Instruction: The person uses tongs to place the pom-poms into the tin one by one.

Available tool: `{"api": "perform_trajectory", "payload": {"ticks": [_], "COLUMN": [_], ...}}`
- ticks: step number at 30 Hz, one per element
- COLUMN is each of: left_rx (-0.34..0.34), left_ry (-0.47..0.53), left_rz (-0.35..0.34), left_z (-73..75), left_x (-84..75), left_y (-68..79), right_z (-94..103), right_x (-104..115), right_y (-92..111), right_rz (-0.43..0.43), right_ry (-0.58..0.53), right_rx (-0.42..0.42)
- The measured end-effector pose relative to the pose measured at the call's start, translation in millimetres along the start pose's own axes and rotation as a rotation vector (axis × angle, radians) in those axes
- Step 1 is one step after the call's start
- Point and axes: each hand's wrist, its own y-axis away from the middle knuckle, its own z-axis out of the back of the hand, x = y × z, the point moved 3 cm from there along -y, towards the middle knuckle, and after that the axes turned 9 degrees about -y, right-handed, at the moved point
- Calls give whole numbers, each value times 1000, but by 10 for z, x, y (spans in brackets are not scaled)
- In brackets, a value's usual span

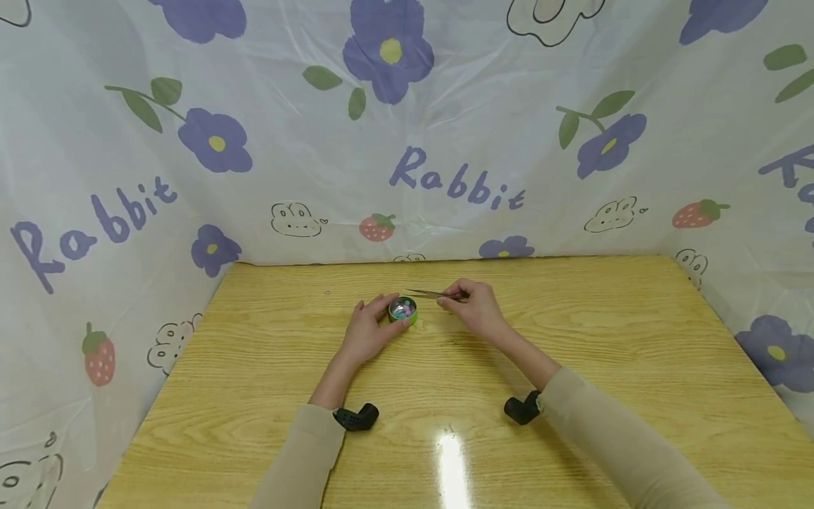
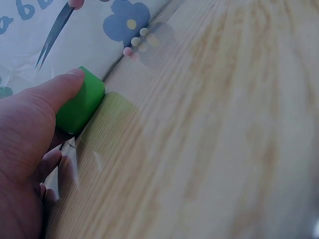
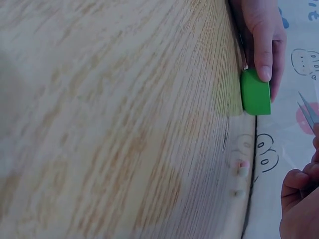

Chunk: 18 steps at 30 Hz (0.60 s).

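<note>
A small green round tin (image 1: 403, 311) stands on the wooden table with pink and bluish beads inside it. My left hand (image 1: 371, 330) grips the tin, thumb on its near side and fingers around the far side; the thumb lies against the green wall (image 2: 85, 102) in the left wrist view. My right hand (image 1: 475, 308) pinches a pair of metal tweezers (image 1: 429, 293), whose points reach left near the tin's far rim. In the left wrist view the tweezer tips (image 2: 45, 52) stand slightly apart, nothing visible between them.
Several small pale and pink beads (image 2: 135, 42) lie loose on the table to the right of the tin. The wooden table (image 1: 572, 332) ends at a white curtain (image 1: 458, 127) printed with flowers and rabbits. A black wrist camera (image 1: 357, 417) sits on each forearm.
</note>
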Motion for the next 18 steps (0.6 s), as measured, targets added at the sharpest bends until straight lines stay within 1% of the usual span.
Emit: {"api": "perform_trajectory", "payload": {"ticks": [4,10,18], "left_rx": [0,-3,-3], "left_ry": [2,3,0], "left_rz": [-2,-10,0], "left_z": [0,-2,7], "left_x": [-6,-10,-12], "left_y": [-2,-2,3], "right_z": [0,21,110], "right_x": [7,-12,-84], "right_y": [9,23,41], "right_rz": [10,-11,-23], "right_ry": [11,-19,-19], "right_rx": [-5,-13,-22]}}
